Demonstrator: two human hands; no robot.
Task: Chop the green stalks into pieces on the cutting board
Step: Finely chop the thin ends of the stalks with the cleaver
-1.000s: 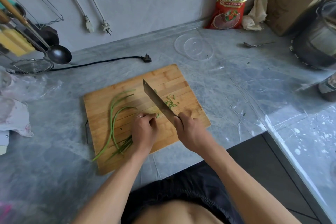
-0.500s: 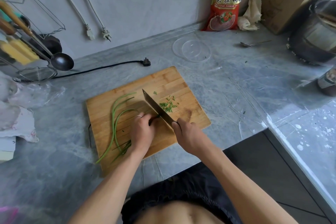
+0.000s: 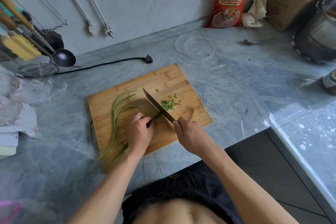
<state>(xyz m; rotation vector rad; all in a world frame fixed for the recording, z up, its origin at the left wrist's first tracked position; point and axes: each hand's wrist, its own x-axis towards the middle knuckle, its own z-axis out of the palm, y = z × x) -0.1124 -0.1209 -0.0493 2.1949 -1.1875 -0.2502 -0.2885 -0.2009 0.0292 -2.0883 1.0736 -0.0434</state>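
A bamboo cutting board [image 3: 163, 76] lies on the grey counter. Long green stalks [image 3: 116, 114] curve down its left side, their ends passing under my left hand [image 3: 140, 131]. That hand pinches a small bundle of stalk ends [image 3: 154, 117] against the board with curled fingers. My right hand [image 3: 189, 132] grips the handle of a cleaver [image 3: 158, 106], whose blade slants across the board with its edge down on the bundle just past my fingertips. A small heap of chopped green pieces [image 3: 169, 103] lies to the right of the blade.
A clear plastic lid [image 3: 194, 46] and a spoon [image 3: 258, 42] lie behind the board. A red snack bag [image 3: 229, 2], a cardboard box and a dark pot stand at the back right. A black cord with plug [image 3: 148, 59], ladle and strainer sit at left.
The cleaver has come down from a raised slant onto the bundle, and the heap of chopped pieces right of the blade has grown. My left hand stays on the stalks.
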